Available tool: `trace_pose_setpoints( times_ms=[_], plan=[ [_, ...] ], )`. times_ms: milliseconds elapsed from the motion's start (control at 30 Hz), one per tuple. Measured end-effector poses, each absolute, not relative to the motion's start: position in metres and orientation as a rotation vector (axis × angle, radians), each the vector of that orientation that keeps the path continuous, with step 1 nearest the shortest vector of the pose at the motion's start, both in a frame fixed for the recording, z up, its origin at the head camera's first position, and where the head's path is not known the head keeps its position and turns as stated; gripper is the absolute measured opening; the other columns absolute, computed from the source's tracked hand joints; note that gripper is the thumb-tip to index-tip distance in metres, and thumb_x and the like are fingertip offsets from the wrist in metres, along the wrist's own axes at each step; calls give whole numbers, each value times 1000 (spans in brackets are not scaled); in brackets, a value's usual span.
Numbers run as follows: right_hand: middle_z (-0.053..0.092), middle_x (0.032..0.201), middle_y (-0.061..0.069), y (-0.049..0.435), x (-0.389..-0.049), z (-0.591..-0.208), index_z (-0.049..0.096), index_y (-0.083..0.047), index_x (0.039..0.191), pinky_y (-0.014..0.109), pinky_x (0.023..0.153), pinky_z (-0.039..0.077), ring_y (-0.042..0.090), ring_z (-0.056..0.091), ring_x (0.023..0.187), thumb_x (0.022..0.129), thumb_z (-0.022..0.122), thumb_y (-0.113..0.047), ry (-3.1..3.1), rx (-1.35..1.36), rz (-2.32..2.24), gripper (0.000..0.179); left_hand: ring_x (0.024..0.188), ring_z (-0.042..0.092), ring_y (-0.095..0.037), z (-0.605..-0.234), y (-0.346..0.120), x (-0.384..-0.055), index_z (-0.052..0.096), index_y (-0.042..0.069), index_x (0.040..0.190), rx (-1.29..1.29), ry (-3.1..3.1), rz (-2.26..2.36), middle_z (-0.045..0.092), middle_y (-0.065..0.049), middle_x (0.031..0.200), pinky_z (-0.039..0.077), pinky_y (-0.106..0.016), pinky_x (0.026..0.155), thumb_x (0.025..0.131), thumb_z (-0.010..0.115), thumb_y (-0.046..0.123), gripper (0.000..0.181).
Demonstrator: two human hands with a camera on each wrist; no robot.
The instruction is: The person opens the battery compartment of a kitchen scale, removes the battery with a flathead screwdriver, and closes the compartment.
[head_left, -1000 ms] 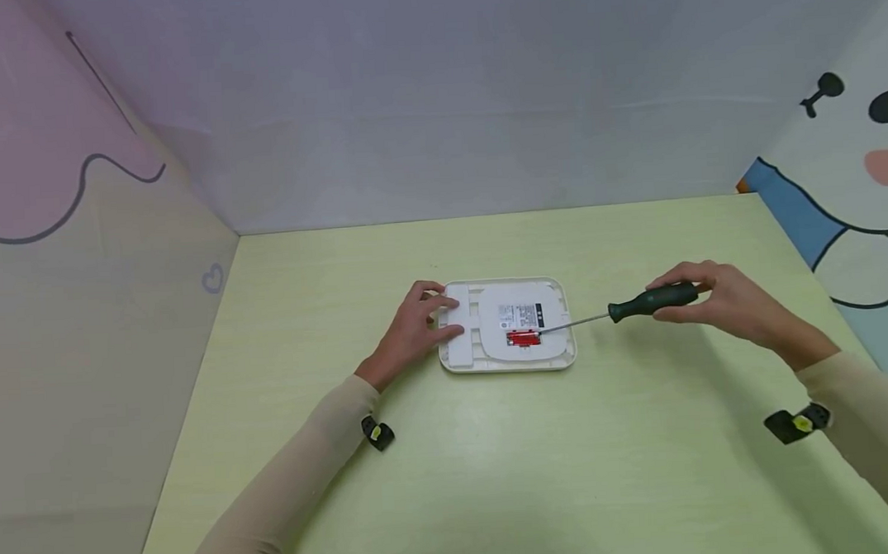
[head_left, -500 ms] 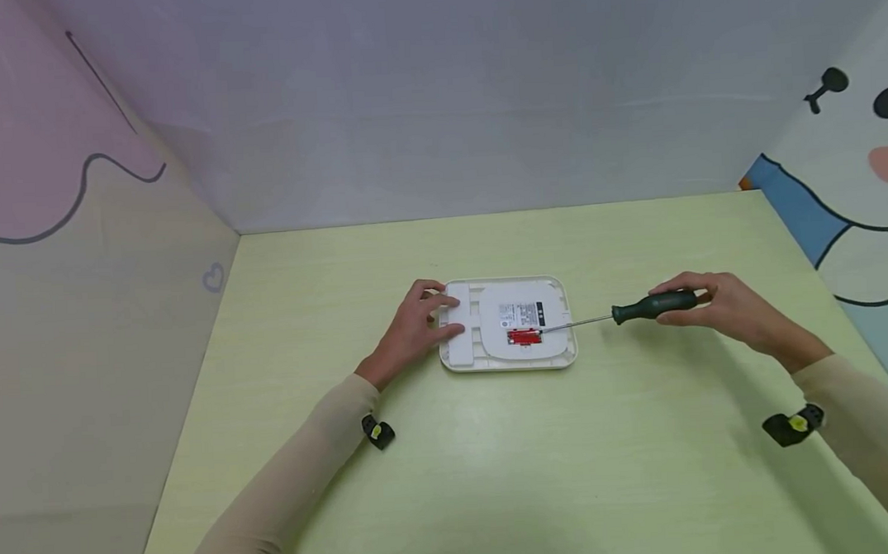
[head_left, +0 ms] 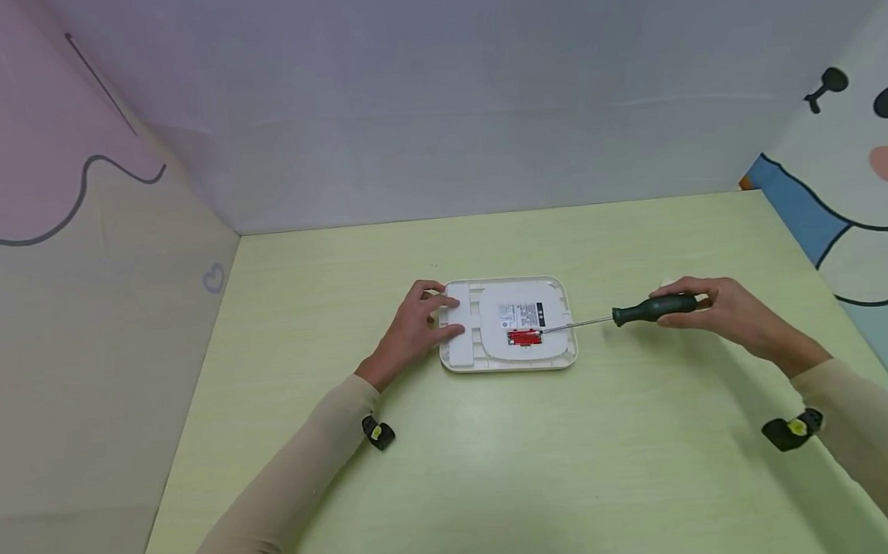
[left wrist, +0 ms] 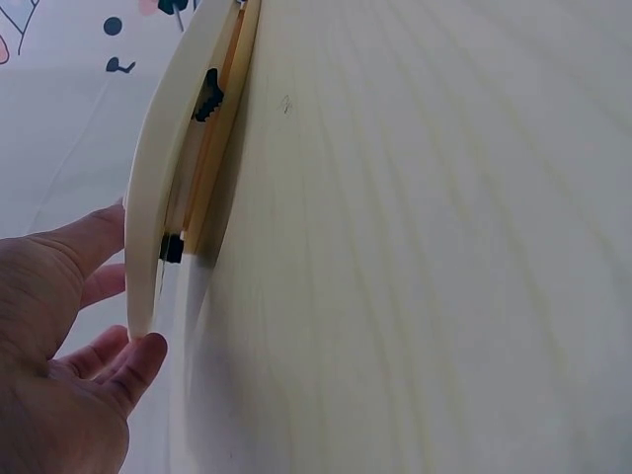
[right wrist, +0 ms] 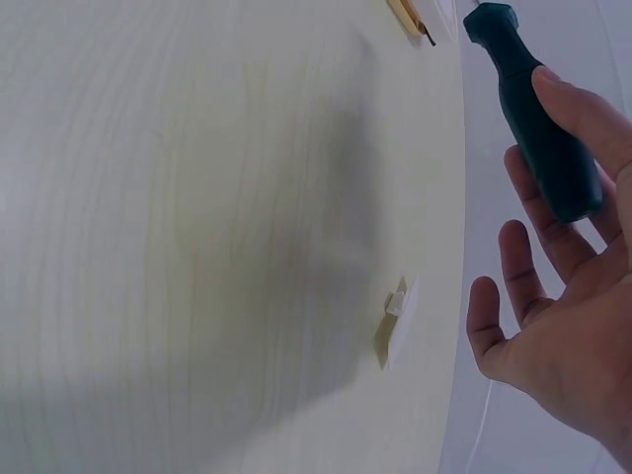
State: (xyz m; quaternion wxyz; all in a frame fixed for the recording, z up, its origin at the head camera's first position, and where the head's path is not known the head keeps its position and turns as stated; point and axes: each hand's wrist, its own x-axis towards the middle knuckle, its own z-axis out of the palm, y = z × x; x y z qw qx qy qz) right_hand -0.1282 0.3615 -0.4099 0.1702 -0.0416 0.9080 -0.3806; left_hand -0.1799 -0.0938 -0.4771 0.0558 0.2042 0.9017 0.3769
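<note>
A white kitchen scale (head_left: 477, 354) lies with its underside up on the table, showing a label and an uncovered battery compartment with red batteries (head_left: 524, 337). My left hand (head_left: 415, 328) grips its left edge, thumb and fingers round the rim; in the left wrist view the scale's side (left wrist: 148, 188) rises beside the fingers. Between thumb and fingers, my right hand (head_left: 736, 314) holds a dark green screwdriver (head_left: 650, 308). Its metal shaft points left and the tip meets the right end of the batteries. The right wrist view shows the handle (right wrist: 543, 128), while the tip is out of view.
A small white plastic piece (right wrist: 401, 321), perhaps the battery cover, lies on the table beyond my right hand. The pale wooden table (head_left: 497, 473) backs onto a grey-lilac wall (head_left: 467, 127). Printed panels stand at the left and right.
My right hand has moved slightly down and the screwdriver handle a little right. The tip stays at the batteries. My left hand and the scale hold still.
</note>
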Motion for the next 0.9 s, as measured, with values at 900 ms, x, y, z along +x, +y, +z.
trace_pose_setpoints(
  times_ms=[900],
  plan=[
    [54,104,-25,376,-125,-412,62,-11,130,26,72,39,10,46,96,85,74,-41,2725,216,-1254,55,116,50,-23,-478,-94,-179,69,13,118,621,2736,1142,44,-5,135,47,-37,95,82,80,30,42]
  ],
)
